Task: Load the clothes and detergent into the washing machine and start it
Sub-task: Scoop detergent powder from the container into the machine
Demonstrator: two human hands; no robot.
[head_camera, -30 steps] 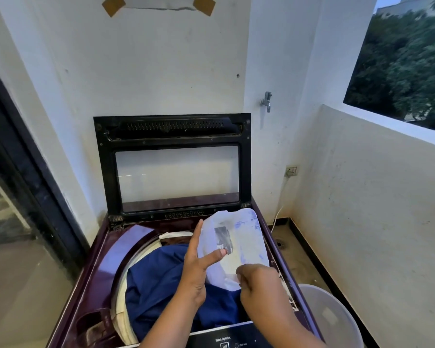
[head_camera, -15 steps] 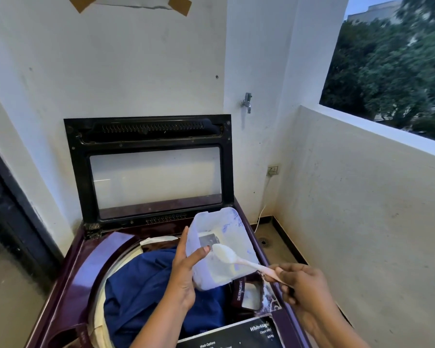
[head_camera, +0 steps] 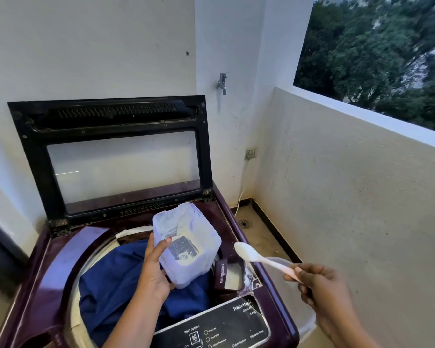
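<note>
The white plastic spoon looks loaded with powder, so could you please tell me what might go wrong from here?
1. The white plastic spoon, held by the right hand, hovers beyond the open maroon detergent drawer; powder could fall on the machine's top, where white spill already lies.
2. The translucent plastic detergent tub is tilted in the left hand over the blue clothes; powder might slide out.

A maroon washing machine [head_camera: 279,305] with a black-framed lid [head_camera: 111,116] is seen at lower left; navy clothes [head_camera: 116,280], a translucent bluish detergent container [head_camera: 189,249] and a white spoon [head_camera: 259,257] are shown.
</note>
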